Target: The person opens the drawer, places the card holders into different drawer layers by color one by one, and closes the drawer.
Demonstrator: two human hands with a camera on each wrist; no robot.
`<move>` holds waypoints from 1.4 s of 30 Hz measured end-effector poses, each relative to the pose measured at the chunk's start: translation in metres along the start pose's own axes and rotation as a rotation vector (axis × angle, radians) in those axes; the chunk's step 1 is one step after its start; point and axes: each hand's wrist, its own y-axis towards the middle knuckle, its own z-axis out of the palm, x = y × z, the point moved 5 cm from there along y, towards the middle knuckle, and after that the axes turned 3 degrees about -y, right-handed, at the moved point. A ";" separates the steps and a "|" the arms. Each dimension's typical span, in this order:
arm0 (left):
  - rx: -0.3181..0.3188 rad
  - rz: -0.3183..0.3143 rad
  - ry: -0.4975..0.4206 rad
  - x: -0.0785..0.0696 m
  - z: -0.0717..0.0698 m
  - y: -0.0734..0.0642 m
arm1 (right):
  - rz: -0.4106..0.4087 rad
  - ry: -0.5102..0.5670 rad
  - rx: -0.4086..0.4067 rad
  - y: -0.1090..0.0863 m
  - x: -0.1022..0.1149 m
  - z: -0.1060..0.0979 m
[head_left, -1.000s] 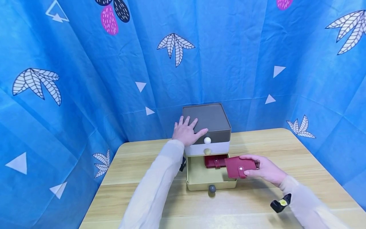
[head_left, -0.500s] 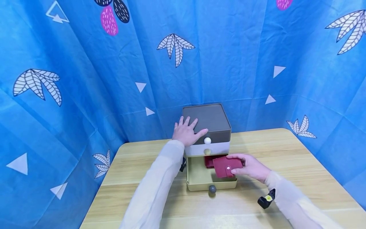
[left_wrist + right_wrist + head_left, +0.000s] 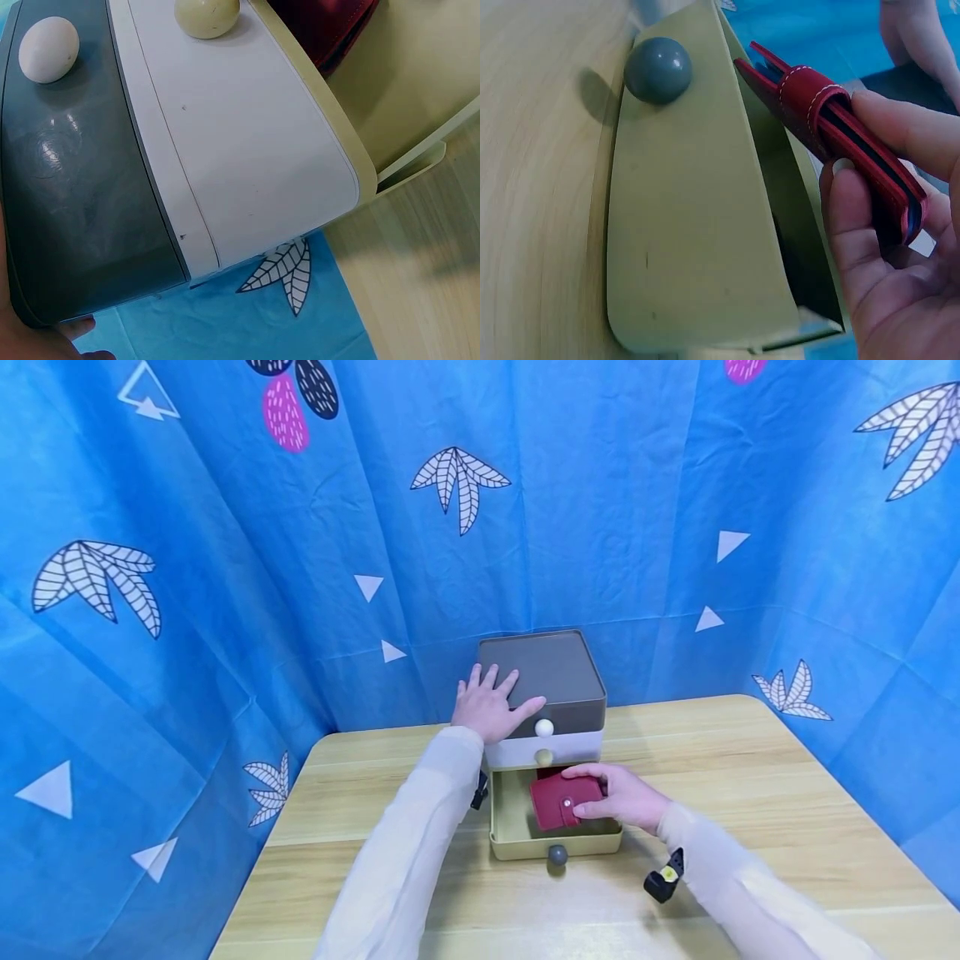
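Note:
My right hand (image 3: 626,797) pinches a red snap wallet (image 3: 558,799) by its right end, above the pulled-out bottom drawer (image 3: 517,850). In the right wrist view the wallet (image 3: 832,124) appears edge-on, with thumb and fingers on either side and the strap across it. Behind it, a second red wallet (image 3: 545,772) lies at the back of the drawer, mostly hidden; its corner (image 3: 330,37) shows in the left wrist view. My left hand (image 3: 487,706) rests with spread fingers on the left front of the drawer box's dark top (image 3: 547,664).
Two upper drawers, one dark with a white knob (image 3: 543,727) and one white with a cream knob (image 3: 543,757), are closed. A grey knob (image 3: 557,855) juts from the open drawer's front. The wooden table (image 3: 390,793) ends at a blue curtain (image 3: 600,527) behind and to the sides.
My right hand has carried the red wallet leftward, from the drawer's right edge to over its inside. It now covers more of the wallet behind. The left hand stays put.

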 end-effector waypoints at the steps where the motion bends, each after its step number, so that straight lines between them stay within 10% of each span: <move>1: 0.004 0.000 -0.003 0.000 0.000 0.000 | 0.000 -0.012 0.004 0.002 0.001 0.002; 42: -0.021 -0.006 -0.026 0.000 0.002 -0.001 | 0.016 -0.187 0.133 0.039 0.002 0.057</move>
